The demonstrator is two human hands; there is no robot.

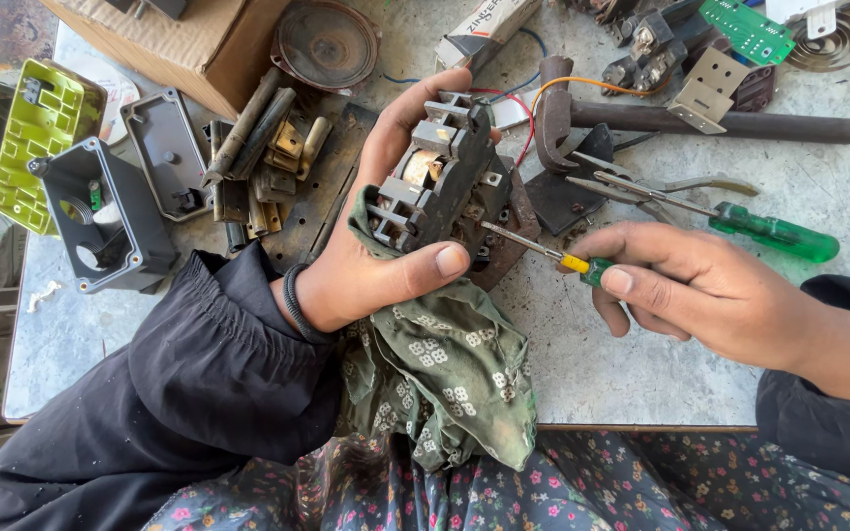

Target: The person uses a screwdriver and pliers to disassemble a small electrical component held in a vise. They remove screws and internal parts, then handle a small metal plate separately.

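Note:
My left hand (366, 261) grips a dark grey electrical switch block (440, 182) with metal contacts, held above a green patterned cloth (445, 364) that drapes off the table edge. My right hand (691, 285) is closed around a small screwdriver (543, 251) with a yellow and green handle. Its thin shaft points left, and the tip touches the right side of the block.
A green-handled screwdriver (774, 233), pliers (641, 187) and a hammer (700, 120) lie to the right. Grey plastic housings (110, 216), a lime green cover (41, 138), metal parts (268, 157), a cardboard box (189, 39) and a speaker (327, 41) crowd the left and back.

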